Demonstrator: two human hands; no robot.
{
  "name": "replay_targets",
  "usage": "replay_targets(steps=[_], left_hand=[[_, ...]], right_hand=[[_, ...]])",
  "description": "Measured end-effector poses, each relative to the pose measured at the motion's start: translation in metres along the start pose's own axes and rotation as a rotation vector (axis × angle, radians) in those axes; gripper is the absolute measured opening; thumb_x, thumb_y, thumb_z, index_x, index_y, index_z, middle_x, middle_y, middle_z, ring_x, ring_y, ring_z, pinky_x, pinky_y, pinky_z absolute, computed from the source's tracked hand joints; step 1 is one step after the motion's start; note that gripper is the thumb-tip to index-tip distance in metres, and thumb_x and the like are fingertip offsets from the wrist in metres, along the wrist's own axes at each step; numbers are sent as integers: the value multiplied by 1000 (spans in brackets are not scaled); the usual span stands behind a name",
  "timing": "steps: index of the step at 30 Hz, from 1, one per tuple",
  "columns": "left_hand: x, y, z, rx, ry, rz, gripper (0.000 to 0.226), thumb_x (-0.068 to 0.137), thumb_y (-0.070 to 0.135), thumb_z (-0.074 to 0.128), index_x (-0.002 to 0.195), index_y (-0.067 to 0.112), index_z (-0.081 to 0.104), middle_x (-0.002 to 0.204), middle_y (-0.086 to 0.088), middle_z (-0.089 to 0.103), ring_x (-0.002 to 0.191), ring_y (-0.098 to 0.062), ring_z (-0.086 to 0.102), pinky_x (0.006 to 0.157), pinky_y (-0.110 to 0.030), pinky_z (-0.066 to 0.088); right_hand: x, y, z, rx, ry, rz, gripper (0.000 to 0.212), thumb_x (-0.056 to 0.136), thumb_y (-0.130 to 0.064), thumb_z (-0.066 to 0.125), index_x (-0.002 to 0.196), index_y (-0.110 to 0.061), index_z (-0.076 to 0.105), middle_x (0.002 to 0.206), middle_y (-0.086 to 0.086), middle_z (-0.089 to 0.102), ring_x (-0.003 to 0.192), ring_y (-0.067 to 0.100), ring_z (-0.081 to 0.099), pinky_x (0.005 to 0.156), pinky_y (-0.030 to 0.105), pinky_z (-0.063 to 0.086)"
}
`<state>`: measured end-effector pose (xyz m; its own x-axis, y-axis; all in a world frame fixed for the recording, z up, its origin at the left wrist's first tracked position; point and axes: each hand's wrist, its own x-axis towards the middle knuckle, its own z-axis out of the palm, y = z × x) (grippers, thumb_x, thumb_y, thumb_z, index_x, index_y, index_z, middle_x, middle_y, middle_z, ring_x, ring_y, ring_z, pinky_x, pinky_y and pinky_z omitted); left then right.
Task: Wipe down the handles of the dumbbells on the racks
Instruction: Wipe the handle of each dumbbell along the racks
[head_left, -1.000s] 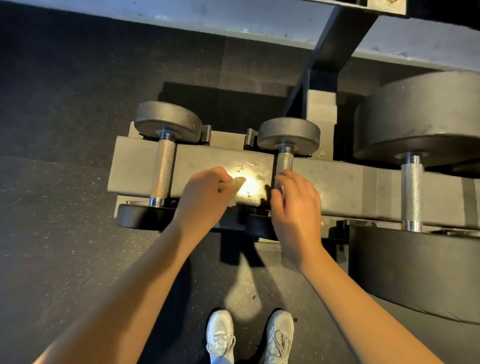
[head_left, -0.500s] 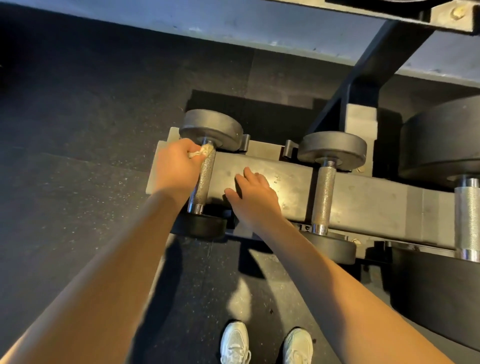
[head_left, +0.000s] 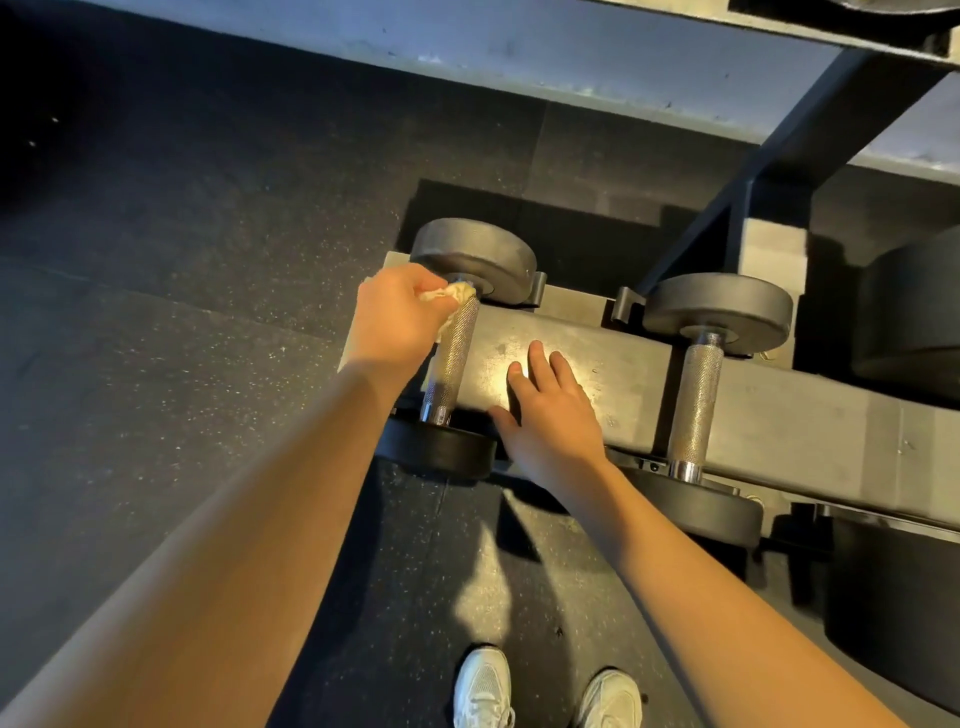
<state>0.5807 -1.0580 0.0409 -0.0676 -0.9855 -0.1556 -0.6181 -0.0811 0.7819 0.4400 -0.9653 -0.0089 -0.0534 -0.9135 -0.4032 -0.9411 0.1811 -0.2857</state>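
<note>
Left hand (head_left: 400, 322): your fingers clench the crumpled pale cloth (head_left: 447, 296) at the far end of the knurled steel dumbbell handle (head_left: 452, 358).
Handle axis: it runs back toward you, so pull to wipe.
Right hand (head_left: 550, 415): flat, fingers released, on the dark metal rack beam (head_left: 779, 410).

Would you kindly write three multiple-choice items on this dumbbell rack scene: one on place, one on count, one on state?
1. Where does the right hand lie? A) on the floor B) flat on the rack beam C) on a shoe
2. How many knurled handles show? A) two B) four C) six
3. What is the left hand doing? A) hanging empty B) lifting a dumbbell C) gripping a cloth against the left handle
Answers: 1 B, fingers straight on the beam; 2 A, one left, one right of the right hand; 3 C, cloth at the handle's top end.
</note>
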Motion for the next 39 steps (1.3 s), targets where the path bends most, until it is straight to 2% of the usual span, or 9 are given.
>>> replay_targets(steps=[6,10,14,18,23,26,30,35,39], left_hand=[[-8,-10,2,36,-42,-60,7,88,18,66,83,13,64,72,4,57,68,-4,54,59,-4,40],[-10,-13,-11,47,-228,-224,11,83,11,70,88,1,68,85,-10,67,85,-22,66,81,-35,56],[-10,-6,-17,291,-397,-224,16,84,18,70,73,9,62,72,-2,59,70,-13,56,65,-23,49],[-8,-1,-24,418,-557,-193,30,86,32,67,68,10,59,68,-6,59,67,-18,56,73,-32,51],[1,1,-20,222,-279,-166,7,85,11,65,80,7,63,79,-4,60,77,-14,56,59,-15,43],[7,2,-10,153,-122,-81,24,88,10,58,64,12,55,63,-1,49,57,-8,43,49,-12,34],[0,-2,-5,133,-163,-99,23,90,12,58,68,14,53,65,2,47,58,-5,41,52,-14,33],[-4,-4,-24,212,-449,-207,6,84,4,64,79,5,61,78,-6,58,74,-14,55,64,-20,46],[0,1,-21,219,-383,-159,8,86,11,67,83,10,60,77,2,55,73,-6,51,58,-16,37]], right_hand=[[-1,2,3,-20,16,-14,63,98,-44,39,152,-19,17,161,3,-6,147,26,-7,120,43,10],[-2,4,3,-23,18,-19,63,98,-44,40,152,-20,16,161,3,-6,147,26,-7,120,43,10],[-4,4,4,-32,29,-30,63,98,-42,41,151,-20,16,161,3,-6,147,26,-7,119,44,11],[-5,7,4,-55,27,-60,62,99,-41,41,151,-19,15,161,4,-6,147,27,-6,119,45,14],[-6,7,4,-61,30,-64,62,99,-41,40,151,-19,15,161,4,-5,147,27,-6,119,44,14],[-5,9,5,-88,38,-68,61,100,-42,37,152,-20,14,161,3,-5,147,26,-5,119,43,14],[-5,9,6,-100,44,-67,60,100,-43,34,152,-20,12,161,3,-5,147,26,-5,119,42,14],[-5,8,4,-108,37,-69,61,100,-43,36,152,-20,13,161,4,-4,147,26,-5,119,42,14],[-6,6,5,-126,43,-67,62,100,-42,37,152,-20,13,161,4,-5,147,27,-5,119,42,14]])
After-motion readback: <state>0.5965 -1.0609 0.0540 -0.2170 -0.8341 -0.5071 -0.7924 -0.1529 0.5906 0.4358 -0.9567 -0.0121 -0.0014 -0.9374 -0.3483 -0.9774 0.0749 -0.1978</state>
